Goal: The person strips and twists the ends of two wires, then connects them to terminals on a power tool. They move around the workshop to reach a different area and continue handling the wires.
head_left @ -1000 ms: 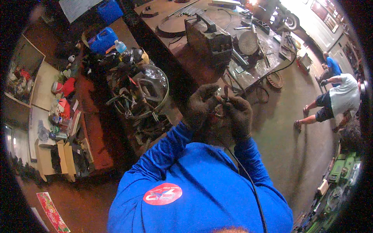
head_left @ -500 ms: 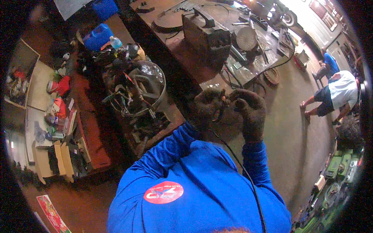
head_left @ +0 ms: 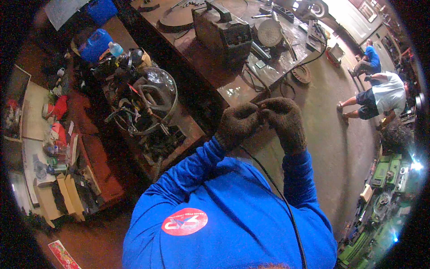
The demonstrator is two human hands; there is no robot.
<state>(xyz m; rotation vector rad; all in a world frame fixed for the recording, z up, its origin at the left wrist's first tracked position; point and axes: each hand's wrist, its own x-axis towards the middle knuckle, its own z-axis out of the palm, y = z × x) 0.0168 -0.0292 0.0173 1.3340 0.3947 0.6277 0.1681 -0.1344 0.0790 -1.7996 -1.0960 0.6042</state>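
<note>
Cable (head_left: pixel 273 184) getting pinched between left hand (head_left: pixel 237 123) and right hand (head_left: pixel 284 121), both gloved, pressed together near the welder box (head_left: pixel 224 29); looking barely started.

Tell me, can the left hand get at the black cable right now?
Probably yes: the gloved left hand meets the right hand, and the black cable emerges just beneath them, unobstructed.
</note>
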